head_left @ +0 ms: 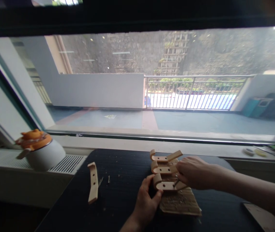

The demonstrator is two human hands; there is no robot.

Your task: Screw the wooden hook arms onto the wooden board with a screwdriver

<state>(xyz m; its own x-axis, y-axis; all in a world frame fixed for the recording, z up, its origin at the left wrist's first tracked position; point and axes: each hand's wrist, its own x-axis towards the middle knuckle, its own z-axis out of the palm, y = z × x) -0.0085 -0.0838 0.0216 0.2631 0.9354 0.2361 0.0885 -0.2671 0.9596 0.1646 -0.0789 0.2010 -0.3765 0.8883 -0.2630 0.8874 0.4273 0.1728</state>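
A wooden board (179, 203) lies on the dark table (118, 199), with three curved wooden hooks on it: a far one (164, 157), a middle one (163, 168) and a near one (168, 185). My left hand (146, 201) grips the near hook's curled end and the board's left edge, thumb pressed against the wood. My right hand (195, 173) reaches in from the right, fingers pinched on a small dark screw-like piece (175, 183) at the near hook. A fourth loose hook (93, 182) lies apart to the left, with small screws (105, 180) beside it.
A white pot with an orange lid (39, 149) stands on the vent ledge at the left. A wide window looks onto a balcony with a railing (190, 91). Small items lie on the sill at the right (253, 152). A pale board corner (264, 219) shows at bottom right.
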